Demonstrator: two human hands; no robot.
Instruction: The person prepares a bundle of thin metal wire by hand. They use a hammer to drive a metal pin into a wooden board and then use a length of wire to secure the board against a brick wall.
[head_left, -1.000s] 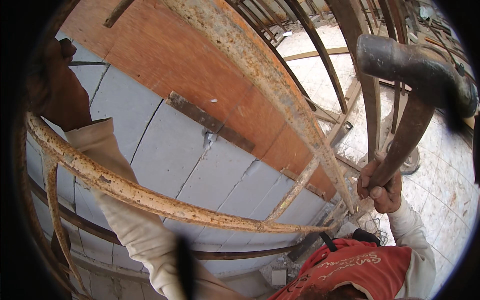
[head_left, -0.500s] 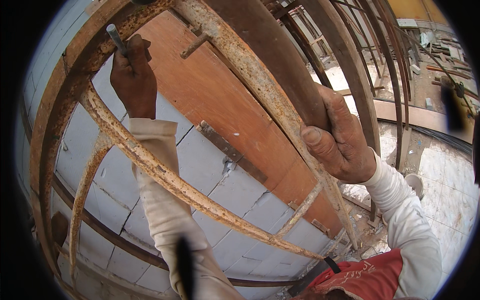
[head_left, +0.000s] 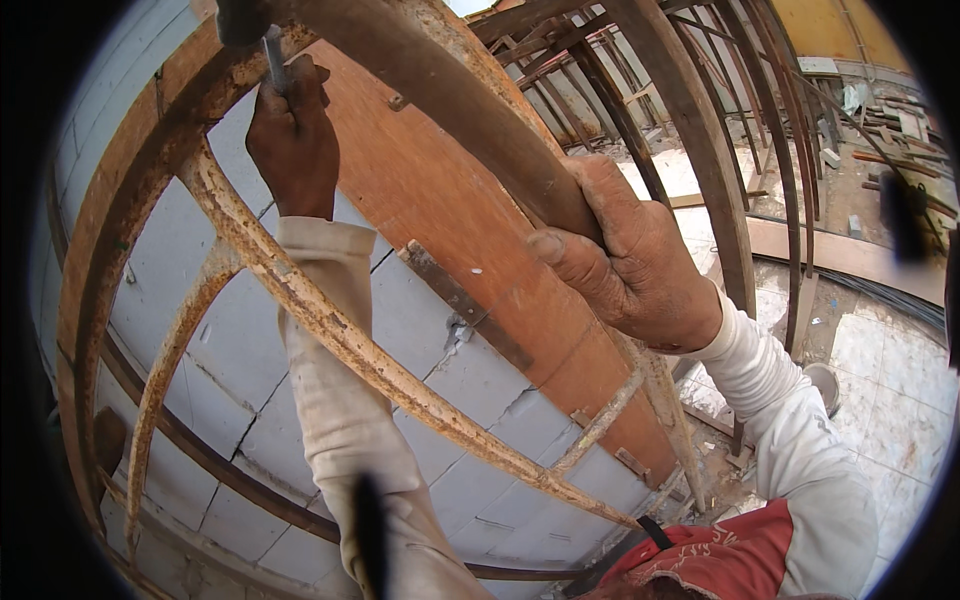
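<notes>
Raised at the upper left, my left hand (head_left: 292, 135) is closed round a short grey metal rod (head_left: 275, 60), whose lower end is hidden in the fist. A hammer (head_left: 450, 115) with a thick brown wooden handle is gripped in my right hand (head_left: 640, 260), thumb along its side. Its dark head (head_left: 242, 20) is at the top edge, right beside the rod's upper end; whether they touch I cannot tell. Behind my left hand stands a reddish-brown wooden board (head_left: 430, 210). A dark curved wooden beam (head_left: 120, 200) is to the left of that hand.
A rusty, paint-flecked metal frame (head_left: 330, 320) crosses in front of my left forearm. Grey block wall (head_left: 260, 400) lies behind it, with a small wood strip (head_left: 465, 300) on the board's edge. Wooden posts (head_left: 690, 130), a bucket (head_left: 822, 385) and scattered timber (head_left: 905, 145) are at the right.
The hammer has swung down and left, its head coming fully into view beside the rod. My left hand has shifted slightly right and up in the picture, my right hand left.
</notes>
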